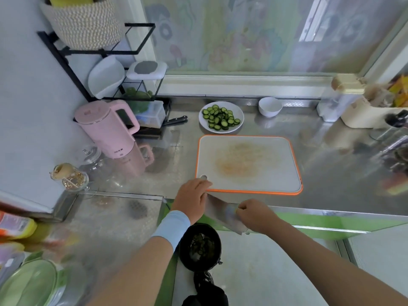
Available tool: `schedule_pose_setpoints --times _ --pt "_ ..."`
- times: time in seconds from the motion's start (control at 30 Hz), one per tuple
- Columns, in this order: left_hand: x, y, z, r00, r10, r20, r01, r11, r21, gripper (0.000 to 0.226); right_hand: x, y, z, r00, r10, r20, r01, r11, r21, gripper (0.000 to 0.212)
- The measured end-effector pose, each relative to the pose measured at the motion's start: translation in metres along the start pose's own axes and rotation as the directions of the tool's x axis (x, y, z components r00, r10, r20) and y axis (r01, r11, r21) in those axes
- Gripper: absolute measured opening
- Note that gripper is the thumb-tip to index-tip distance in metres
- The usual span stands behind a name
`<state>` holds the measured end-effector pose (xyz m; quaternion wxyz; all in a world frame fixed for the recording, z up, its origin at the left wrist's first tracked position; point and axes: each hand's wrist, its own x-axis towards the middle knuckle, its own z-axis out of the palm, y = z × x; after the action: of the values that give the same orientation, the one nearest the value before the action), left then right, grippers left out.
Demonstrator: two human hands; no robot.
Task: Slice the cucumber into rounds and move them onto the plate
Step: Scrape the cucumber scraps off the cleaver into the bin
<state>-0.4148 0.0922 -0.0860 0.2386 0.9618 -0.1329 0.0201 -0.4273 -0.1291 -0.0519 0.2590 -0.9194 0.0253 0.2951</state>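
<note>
The left hand (192, 198), at lower middle, curls over the hidden handle of the cleaver (220, 214), whose broad blade slants down and right above a black bin (199, 246). In the upper middle the cucumber rounds (220, 118) lie heaped on the white plate (235, 108), just beyond the bare cutting board (249, 164); no whole cucumber shows.

The rounds look thin, light, wet and slippery, and soft enough to bruise. They are probably best scooped on the blade's flat or lifted several together, not pinched 1 by 1. The right hand (254, 214), fingers curled, pinches at the blade where a small pale-green scrap seems stuck. The cleaver looks heavy and stiff, to be held by its handle.

The pink kettle (103, 127) at left bears a small mark low on its body, too blurred to read.
</note>
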Motion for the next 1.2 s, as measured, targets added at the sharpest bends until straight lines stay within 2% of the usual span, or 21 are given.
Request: schedule_pose_setpoints --times 0.07,0.17,0.3,0.37,0.53,0.67,0.8,0.9,1.03,1.2 --pt "0.03 0.002 -0.005 0.996 0.077 0.041 -0.079 0.996 0.051 0.038 0.015 -0.006 -0.026 1.0 -0.011 -0.017 0.011 1.0 -0.005 0.023" --pt "0.072 -0.001 -0.014 0.988 0.102 0.113 -0.117 0.984 0.136 0.031 0.042 -0.016 -0.065 0.998 -0.036 -0.042 0.033 0.996 -0.089 0.024" --pt "0.127 -0.006 -0.028 0.976 0.134 0.174 -0.154 0.982 0.106 0.023 0.072 -0.025 -0.102 0.994 -0.091 -0.067 0.08 0.985 -0.155 0.032" --pt "0.151 -0.006 -0.032 0.964 0.106 0.243 -0.133 0.986 0.097 0.024 0.084 -0.025 -0.116 0.987 -0.133 -0.094 0.115 0.977 -0.177 0.026" --pt "0.187 -0.002 -0.029 0.964 0.102 0.247 -0.13 0.987 0.099 0.026 0.113 -0.008 -0.135 0.946 -0.209 -0.246 0.174 0.972 -0.157 0.027" --pt "0.21 0.001 -0.012 0.957 0.087 0.277 -0.112 0.991 0.074 0.028 0.144 0.016 -0.14 0.934 -0.224 -0.28 0.192 0.972 -0.139 0.033" --pt "0.226 0.003 0.011 0.934 0.041 0.355 -0.074 0.994 0.079 0.029 0.177 0.044 -0.131 0.901 -0.298 -0.314 0.246 0.95 -0.193 0.038" --pt "0.23 0.003 0.026 0.913 -0.016 0.408 -0.019 0.997 0.081 0.029 0.196 0.058 -0.124 0.895 -0.332 -0.299 0.269 0.935 -0.232 0.037" --pt "0.232 -0.003 0.043 0.919 -0.063 0.388 0.028 0.995 0.095 0.03 0.217 0.075 -0.118 0.898 -0.362 -0.249 0.31 0.924 -0.225 0.039" --pt "0.225 -0.004 0.054 0.913 -0.097 0.395 0.06 0.993 0.106 0.026 0.222 0.094 -0.114 0.896 -0.431 -0.111 0.396 0.885 -0.243 0.022"
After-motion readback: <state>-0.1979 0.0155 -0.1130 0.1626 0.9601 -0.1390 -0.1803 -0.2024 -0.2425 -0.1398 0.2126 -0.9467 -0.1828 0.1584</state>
